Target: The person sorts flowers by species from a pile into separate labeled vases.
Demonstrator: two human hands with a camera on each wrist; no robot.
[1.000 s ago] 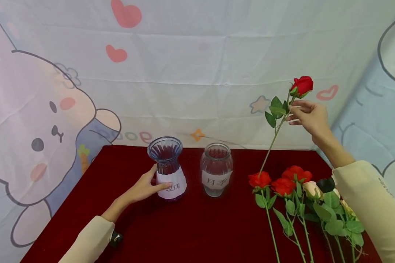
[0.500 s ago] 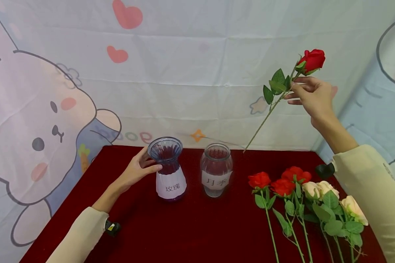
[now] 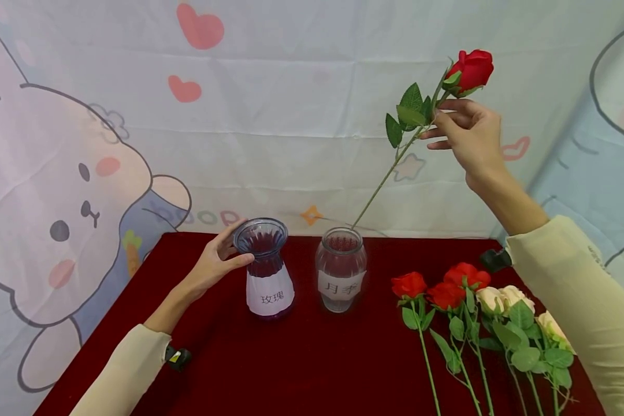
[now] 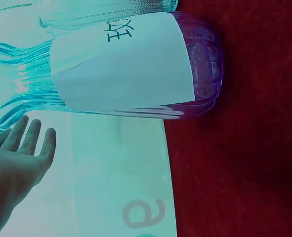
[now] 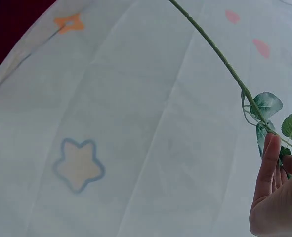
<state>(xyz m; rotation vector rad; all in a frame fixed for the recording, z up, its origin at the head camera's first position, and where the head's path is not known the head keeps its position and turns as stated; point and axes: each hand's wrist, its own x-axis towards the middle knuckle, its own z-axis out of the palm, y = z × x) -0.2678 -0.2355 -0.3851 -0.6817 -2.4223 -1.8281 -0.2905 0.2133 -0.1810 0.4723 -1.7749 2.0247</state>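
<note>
The right hand has its grip pinched on the stem of a red rose, just below the bloom. The rose is in the air, tilted, its bloom toward the right and its green leaves beside the fingertips. The lower end of the stem shows near the rim of a clear jar; whether it is over the mouth or behind it I cannot tell.

The left hand is at the flared neck of a blue vase, its grip loose, fingers extended and spread rather than curled round the glass. Whether the fingertips touch the glass is unclear.

Vase and jar stand upright and apart, side by side on a dark red tabletop. Each wears a white paper label with writing.

To the right of the jar lie three red flowers, and beyond them three cream roses, stems toward the person. Behind the tabletop hangs a pale cloth printed with hearts and cartoon animals.
</note>
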